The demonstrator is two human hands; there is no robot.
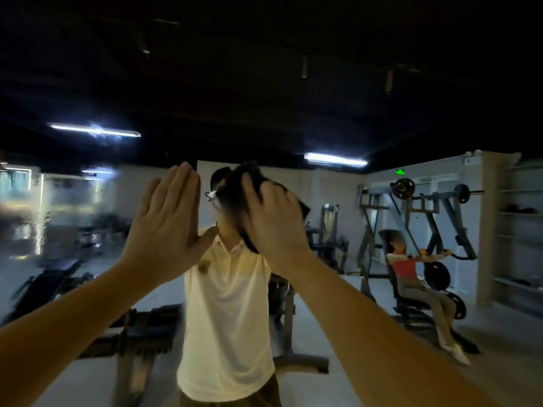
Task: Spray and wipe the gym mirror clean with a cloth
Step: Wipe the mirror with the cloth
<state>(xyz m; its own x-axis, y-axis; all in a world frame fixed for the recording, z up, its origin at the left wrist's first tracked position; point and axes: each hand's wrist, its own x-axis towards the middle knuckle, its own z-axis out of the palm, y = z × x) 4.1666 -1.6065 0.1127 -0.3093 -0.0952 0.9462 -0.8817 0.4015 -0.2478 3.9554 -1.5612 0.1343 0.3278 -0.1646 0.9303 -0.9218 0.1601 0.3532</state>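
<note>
We see the left hand [167,221] raised before the gym mirror [73,207], released, fingers straight and together, palm towards the glass; we cannot tell whether it touches. The right hand [273,224] grips a bunched dark cloth [235,198] against the mirror at head height, just beside the left hand. Wet streaks [38,227] blur the glass at the left; reflected are a white polo shirt [226,304] at centre and 1 person [411,268] seated in a plate-loaded press machine [426,207] at the right.

I see a dark ceiling [264,83] with lit tube lights [94,130], pale walls [332,186] and a pale floor [499,342]. A plate-loaded press machine [426,207] stands on the right beside open shelves [520,230]. Dark benches [147,321] sit on the left.
</note>
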